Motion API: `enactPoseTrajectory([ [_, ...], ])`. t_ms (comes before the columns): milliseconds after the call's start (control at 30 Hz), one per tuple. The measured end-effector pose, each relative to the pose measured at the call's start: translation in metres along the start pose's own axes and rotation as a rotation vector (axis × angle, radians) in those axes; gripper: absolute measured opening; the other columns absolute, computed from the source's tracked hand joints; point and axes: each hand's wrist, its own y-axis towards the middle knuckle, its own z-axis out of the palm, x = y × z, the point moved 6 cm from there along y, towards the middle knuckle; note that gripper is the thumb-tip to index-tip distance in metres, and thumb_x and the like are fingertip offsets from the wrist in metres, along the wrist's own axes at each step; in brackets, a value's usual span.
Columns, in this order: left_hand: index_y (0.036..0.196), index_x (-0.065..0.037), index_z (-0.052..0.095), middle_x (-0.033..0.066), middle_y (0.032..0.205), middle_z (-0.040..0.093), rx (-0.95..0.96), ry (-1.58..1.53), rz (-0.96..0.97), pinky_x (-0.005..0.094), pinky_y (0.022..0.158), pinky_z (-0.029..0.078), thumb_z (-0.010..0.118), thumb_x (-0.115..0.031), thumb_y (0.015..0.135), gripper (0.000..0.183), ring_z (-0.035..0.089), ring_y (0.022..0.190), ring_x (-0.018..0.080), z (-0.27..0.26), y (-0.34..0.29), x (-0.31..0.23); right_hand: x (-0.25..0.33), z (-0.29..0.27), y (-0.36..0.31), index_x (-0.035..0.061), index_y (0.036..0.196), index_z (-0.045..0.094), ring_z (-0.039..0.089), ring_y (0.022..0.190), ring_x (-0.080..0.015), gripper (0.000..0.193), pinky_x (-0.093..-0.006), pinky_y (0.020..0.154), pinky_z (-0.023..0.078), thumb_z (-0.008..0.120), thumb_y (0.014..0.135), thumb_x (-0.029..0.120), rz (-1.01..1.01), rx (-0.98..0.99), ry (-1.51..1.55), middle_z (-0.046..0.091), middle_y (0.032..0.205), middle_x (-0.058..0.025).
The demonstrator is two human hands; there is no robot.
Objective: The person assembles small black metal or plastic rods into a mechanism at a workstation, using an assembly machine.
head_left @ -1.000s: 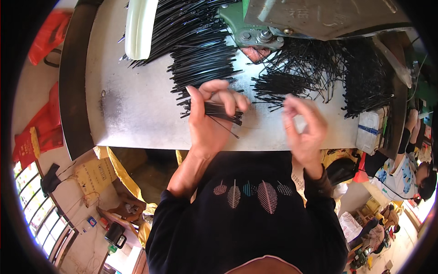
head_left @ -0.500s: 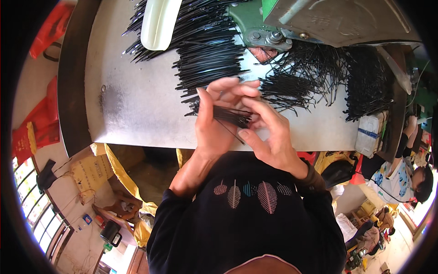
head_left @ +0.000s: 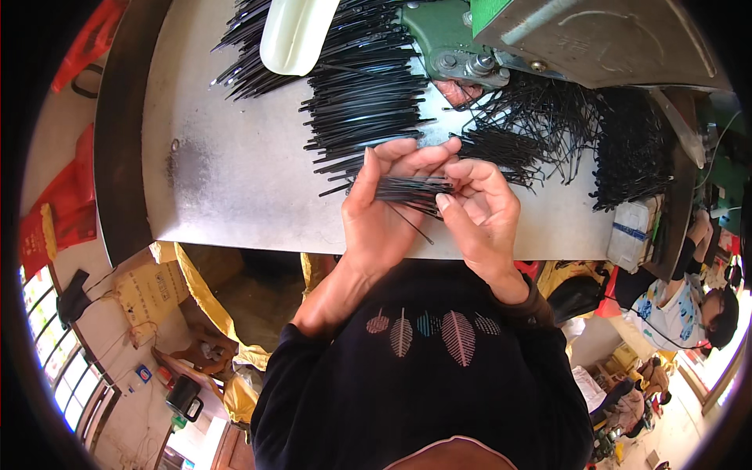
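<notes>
A small bundle of thin black rods [head_left: 409, 189] lies across the palm of my left hand [head_left: 374, 227], with its thumb up at one side and its fingers curled behind. My right hand [head_left: 487, 223] pinches the bundle's right end between thumb and fingertips. One rod sticks out below the others at a slant. Just beyond my hands, a wide row of similar black rods [head_left: 362, 106] lies on the metal worktable [head_left: 235, 180]. Part of this row is hidden by my left fingers.
A pale scoop-like trough [head_left: 296, 39] lies over the far rods. At the far right stands a green machine [head_left: 439, 35] with a metal cover [head_left: 603, 39]. Bent black pieces [head_left: 540, 117] are heaped below it. A block [head_left: 630, 235] sits near the right edge; another person [head_left: 677, 309] is beyond.
Both hands have shifted slightly right with the bundle. My right thumb has moved up onto the bundle's end, and the loose rod now points further right.
</notes>
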Motion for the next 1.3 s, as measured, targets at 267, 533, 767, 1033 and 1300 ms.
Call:
enactPoseTrajectory([
  [267,0.125,-0.006,0.059,0.0259,0.125,0.067,-0.016,-0.191,0.011,0.0566,0.117,0.037,0.042,-0.045,0.108,0.046,0.051,0.133,0.0454,-0.003,0.006,-0.006,-0.002,-0.015,-0.001,-0.0032,0.125,0.057,0.065,0.089,-0.013,0.029,-0.0269,0.079,0.056,0.06,0.096,-0.005,0.11,0.006,0.076,0.067,0.104,-0.0098],
  [533,0.124,-0.004,0.059,0.0275,0.123,0.067,-0.044,-0.226,-0.017,0.0577,0.119,0.035,0.044,-0.044,0.108,0.045,0.053,0.13,0.0467,-0.006,0.006,-0.002,0.001,-0.018,-0.007,-0.0032,0.122,0.06,0.066,0.083,-0.0131,0.028,-0.027,0.075,0.057,0.064,0.095,-0.004,0.039,-0.005,-0.007,0.069,0.1,-0.0108],
  [767,0.124,-0.003,0.058,0.0294,0.122,0.066,-0.015,-0.254,0.006,0.0576,0.119,0.035,0.043,-0.042,0.108,0.046,0.053,0.13,0.0472,-0.002,0.008,-0.005,0.029,-0.098,-0.012,-0.0025,0.112,0.068,0.064,0.083,-0.0124,0.024,-0.0264,0.074,0.054,0.071,0.088,-0.006,-0.162,-0.235,-0.444,0.068,0.097,-0.0077],
  [1033,0.126,-0.003,0.056,0.0284,0.12,0.067,-0.014,-0.07,-0.003,0.0558,0.118,0.037,0.038,-0.045,0.109,0.049,0.055,0.128,0.0466,0.006,0.006,0.006,0.041,-0.007,-0.007,0.0047,0.091,0.072,0.061,0.074,-0.0219,0.017,-0.0341,0.064,0.048,0.078,0.076,0.002,-0.521,0.066,-0.915,0.065,0.08,-0.0043],
  [1300,0.127,-0.004,0.054,0.0271,0.119,0.068,0.021,-0.041,0.039,0.0553,0.118,0.036,0.037,-0.045,0.109,0.048,0.056,0.128,0.0448,0.004,0.006,0.001,0.038,-0.026,0.001,0.0044,0.08,0.068,0.059,0.065,-0.0141,0.01,-0.0299,0.061,0.045,0.077,0.079,0.001,-0.223,0.012,-0.742,0.064,0.072,-0.0016],
])
